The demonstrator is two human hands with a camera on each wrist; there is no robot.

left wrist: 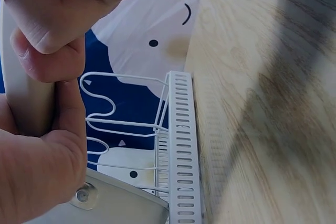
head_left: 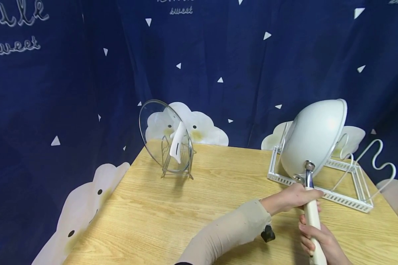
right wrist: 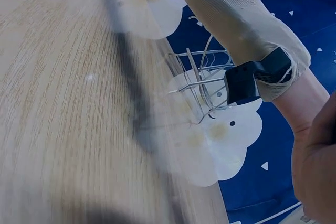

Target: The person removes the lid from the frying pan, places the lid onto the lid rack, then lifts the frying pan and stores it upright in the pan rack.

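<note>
Cream-coloured pan handle sits in both our fists: our left hand curls round it near the metal neck, our right hand wraps it lower down. The white wok stands on edge in the white wire rack on the wooden table. Well apart, a glass lid stands upright in its metal stand.

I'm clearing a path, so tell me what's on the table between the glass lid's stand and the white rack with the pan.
Nothing: between the lid stand and the white rack, the head view shows only bare wooden table.
</note>
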